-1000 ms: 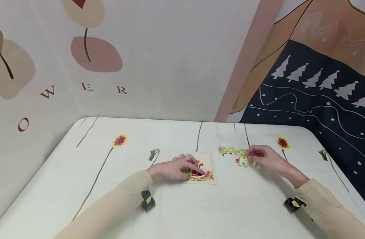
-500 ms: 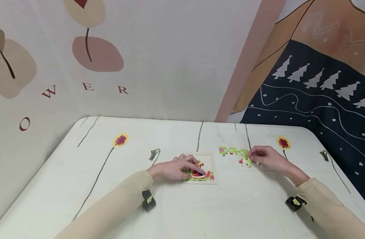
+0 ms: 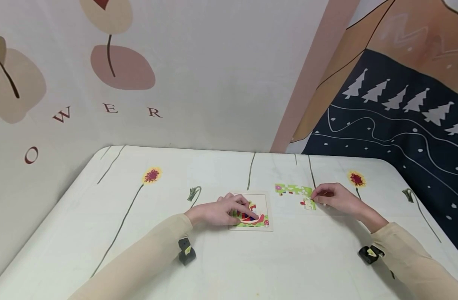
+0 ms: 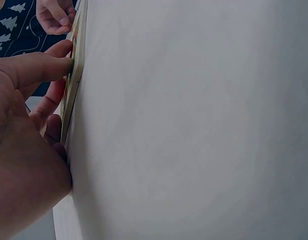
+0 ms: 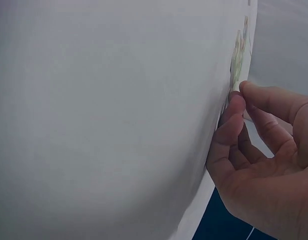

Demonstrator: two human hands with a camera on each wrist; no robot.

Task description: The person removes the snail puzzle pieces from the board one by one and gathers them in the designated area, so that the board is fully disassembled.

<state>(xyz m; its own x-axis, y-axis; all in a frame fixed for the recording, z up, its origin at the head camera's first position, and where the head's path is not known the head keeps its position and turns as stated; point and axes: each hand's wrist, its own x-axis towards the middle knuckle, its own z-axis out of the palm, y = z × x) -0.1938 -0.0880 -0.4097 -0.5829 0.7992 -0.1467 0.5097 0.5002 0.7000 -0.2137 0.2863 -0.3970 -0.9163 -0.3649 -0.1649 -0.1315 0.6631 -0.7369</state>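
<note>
My left hand (image 3: 223,210) rests on a square puzzle board (image 3: 270,214), its fingers lying over the colourful picture pieces and hiding part of them. Low in that frame, a green strip with red and blue shapes shows; the upper part is pale and bare. In the left wrist view the thumb lies by the board's edge (image 4: 76,85). To the right of the board, my right hand (image 3: 335,199) pinches the edge of a green and white puzzle piece (image 3: 309,203) between thumb and fingers. This piece lies below the right end of a row of green puzzle pieces (image 3: 293,190).
A white cloth with printed flowers covers the table (image 3: 229,266). Behind it rises a pale printed wall hanging (image 3: 221,104), with a dark one with white trees (image 3: 397,121) at the right. Each wrist carries a small black camera (image 3: 186,251).
My right hand has drawn slightly to the right, and the puzzle piece at its fingertips has shifted right toward the end of the row. The left hand has stayed on the board.
</note>
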